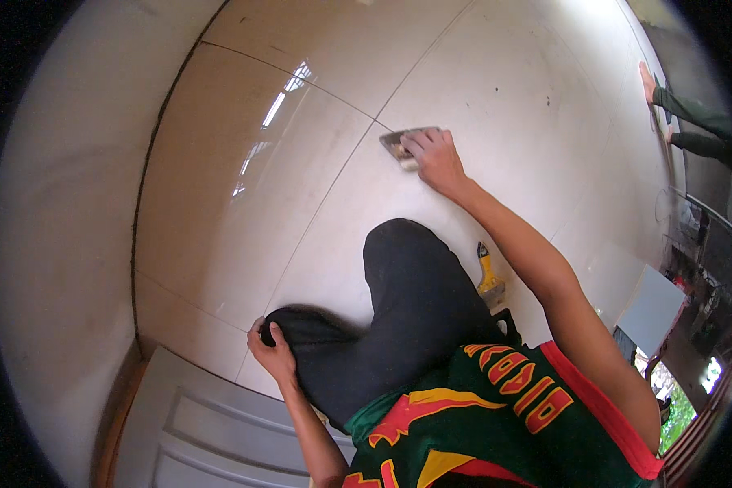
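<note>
Head view: with right hand (439, 164), clamps fingers on a flat tool (391, 146) jutting just left of them over floor tiles (545, 154); with left hand (275, 356), curls fingers around a trouser knee (301, 320), cannot tell how tightly; includes yellow tool (487, 278) bodyward of right fingers

Flat trowel (391, 144) in right grip (437, 162)

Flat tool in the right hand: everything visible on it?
The flat tool has a thin, dark grey plate, apparently metal, with a pale and brownish part showing by the fingertips. The right hand grips it from above, hiding much of it. It sits roughly flat, on or just above the pale tile floor, just right of a joint crossing. Whether it touches the tile is unclear.
</note>
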A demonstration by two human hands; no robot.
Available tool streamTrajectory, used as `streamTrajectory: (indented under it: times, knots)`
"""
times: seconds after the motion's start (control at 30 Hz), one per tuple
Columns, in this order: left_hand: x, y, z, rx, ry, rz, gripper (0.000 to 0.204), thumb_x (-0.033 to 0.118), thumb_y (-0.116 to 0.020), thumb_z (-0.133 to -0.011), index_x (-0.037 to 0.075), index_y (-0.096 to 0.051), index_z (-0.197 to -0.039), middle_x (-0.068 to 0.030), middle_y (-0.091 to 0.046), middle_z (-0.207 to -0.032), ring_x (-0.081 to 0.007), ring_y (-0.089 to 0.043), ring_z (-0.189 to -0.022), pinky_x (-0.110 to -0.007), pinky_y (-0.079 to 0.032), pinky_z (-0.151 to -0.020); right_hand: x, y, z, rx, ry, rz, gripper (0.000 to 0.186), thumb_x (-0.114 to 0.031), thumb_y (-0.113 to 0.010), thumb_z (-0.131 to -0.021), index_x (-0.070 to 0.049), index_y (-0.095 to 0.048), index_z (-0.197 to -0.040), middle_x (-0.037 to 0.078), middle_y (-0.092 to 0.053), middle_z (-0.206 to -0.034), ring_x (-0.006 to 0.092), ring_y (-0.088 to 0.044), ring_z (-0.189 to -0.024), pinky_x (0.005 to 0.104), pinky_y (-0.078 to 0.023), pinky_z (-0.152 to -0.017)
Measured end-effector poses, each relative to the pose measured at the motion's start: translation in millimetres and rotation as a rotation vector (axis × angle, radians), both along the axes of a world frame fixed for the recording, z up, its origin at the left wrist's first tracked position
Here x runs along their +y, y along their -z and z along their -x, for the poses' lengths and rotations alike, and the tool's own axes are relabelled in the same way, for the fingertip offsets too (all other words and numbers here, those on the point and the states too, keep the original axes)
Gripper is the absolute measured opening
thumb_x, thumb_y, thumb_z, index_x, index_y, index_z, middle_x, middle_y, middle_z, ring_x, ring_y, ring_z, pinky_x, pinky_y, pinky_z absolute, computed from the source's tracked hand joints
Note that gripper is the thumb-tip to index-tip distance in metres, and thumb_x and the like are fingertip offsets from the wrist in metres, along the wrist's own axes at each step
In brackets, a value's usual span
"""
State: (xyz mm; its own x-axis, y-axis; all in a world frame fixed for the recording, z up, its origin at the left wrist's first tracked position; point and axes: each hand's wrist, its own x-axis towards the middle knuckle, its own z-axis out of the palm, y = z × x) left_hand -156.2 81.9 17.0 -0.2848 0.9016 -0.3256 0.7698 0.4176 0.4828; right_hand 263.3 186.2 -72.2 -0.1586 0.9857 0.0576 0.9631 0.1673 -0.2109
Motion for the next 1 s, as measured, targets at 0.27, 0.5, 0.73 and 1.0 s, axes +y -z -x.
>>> streamTrajectory:
  times: [0.27, 0.5, 0.73, 1.0]
  knots:
    - [-3, 4, 5, -0.002, -0.002, 0.017, 0.025, 0.015, -0.056, -0.082, -0.002, -0.055, -0.1, -0.0168, -0.055, -0.1, -0.0311, -0.048, -0.096, -0.039, -0.035, -0.089, -3, -7, 27, -0.004, 0.147, 0.078, 0.027, -0.009, -0.05, -0.072, -0.003, -0.055, -0.099, 0.009, -0.053, -0.099, 0.0233, -0.05, -0.088, 0.0362, -0.04, -0.07]
    - [0, 2, 3, -0.025, 0.02, -0.002, 0.025, 0.015, -0.056, -0.082, -0.002, -0.055, -0.1, -0.0167, -0.055, -0.1, -0.0303, -0.048, -0.096, -0.038, -0.035, -0.088, 9, -1, 38, -0.209, 0.423, 0.118, 0.024, -0.011, -0.048, -0.073, -0.001, -0.054, -0.093, 0.011, -0.051, -0.097, 0.0241, -0.049, -0.087, 0.0367, -0.041, -0.067]
    - [-3, 1, 5, -0.024, 0.008, -0.018, 0.025, 0.015, -0.056, -0.083, -0.002, -0.055, -0.1, -0.0169, -0.055, -0.099, -0.0304, -0.048, -0.096, -0.038, -0.036, -0.088, 11, -6, 44, -0.079, 0.443, 0.005, 0.031, -0.005, -0.051, -0.068, -0.001, -0.053, -0.098, 0.011, -0.05, -0.093, 0.0253, -0.049, -0.081, 0.0369, -0.041, -0.063]
    - [22, -36, -57, -0.436, -0.067, -0.062, 0.03, 0.021, -0.054, -0.086, -0.004, -0.053, -0.104, -0.0138, -0.055, -0.103, -0.0225, -0.052, -0.094, -0.034, -0.039, -0.087, -22, -94, 126, 0.533, 0.218, 0.229, 0.023, -0.004, -0.05, -0.074, 0.001, -0.052, -0.096, 0.016, -0.052, -0.09, 0.0324, -0.051, -0.083, 0.0391, -0.044, -0.073]
